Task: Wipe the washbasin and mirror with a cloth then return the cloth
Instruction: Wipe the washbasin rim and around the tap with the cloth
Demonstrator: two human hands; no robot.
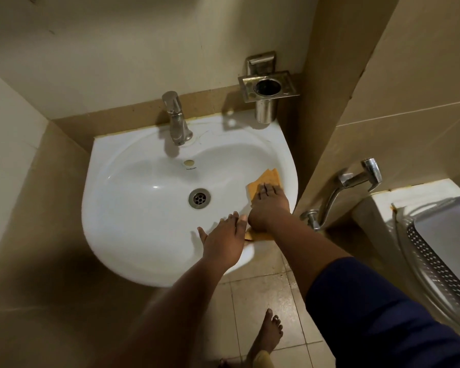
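Note:
A white washbasin [133, 221] hangs on the tiled wall, with a steel drain [199, 198] in its bowl and a chrome tap [176, 120] at the back. An orange cloth [266, 180] lies over the basin's right inner slope and rim. My right hand [270, 207] presses flat on the cloth, fingers pointing away from me. My left hand [225, 239] rests open on the basin's front right rim, its fingers touching the right hand's wrist side. The mirror is out of view.
A steel tumbler holder [267, 87] is fixed to the wall above the basin's back right corner. A wall tap [356, 181] juts out to the right, beside a white ledge with a perforated plastic basket [441, 251]. My bare foot [267, 333] stands on the tiled floor.

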